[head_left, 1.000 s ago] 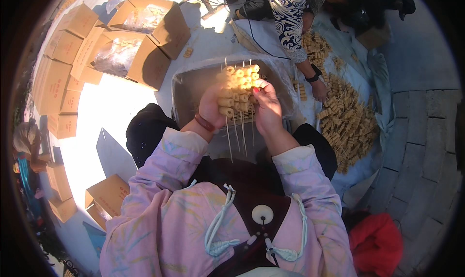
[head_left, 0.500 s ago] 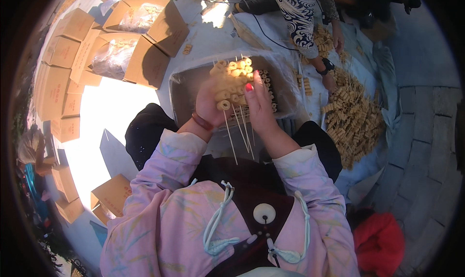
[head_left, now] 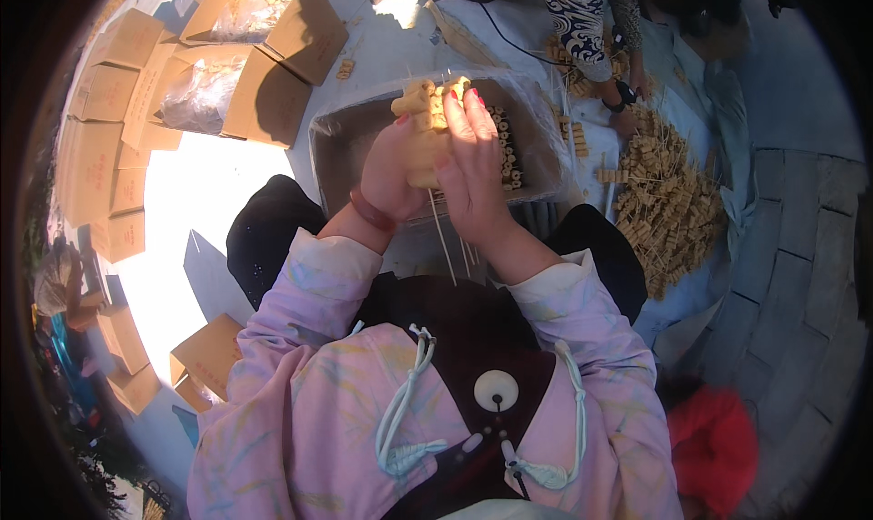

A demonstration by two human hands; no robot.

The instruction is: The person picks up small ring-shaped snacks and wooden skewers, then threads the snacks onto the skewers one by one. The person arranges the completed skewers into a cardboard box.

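My left hand (head_left: 389, 167) is closed round the left side of a bundle of skewers (head_left: 423, 111). Tan, tube-shaped food pieces are threaded on thin sticks, whose bare ends hang down toward me. My right hand (head_left: 475, 165) presses against the bundle's right side, its fingers close together and extended upward. Both palms hide much of the bundle. Beneath the hands stands a carton (head_left: 332, 161) lined with clear plastic. Along its right side lie rows of similar skewers (head_left: 509, 161), their ring-shaped ends showing.
To the right is a large heap of skewers (head_left: 668, 211). Beyond it, another person's hand (head_left: 626, 120) with a dark watch reaches among skewers. Open cartons (head_left: 273, 92) with plastic-wrapped contents stand at the far left, beside stacked boxes (head_left: 91, 174). A red item (head_left: 714, 452) lies lower right.
The bundle has turned and risen slightly between my hands. My right hand has slid up over it, covering more of the pieces. The other person's hand has shifted near the heap.
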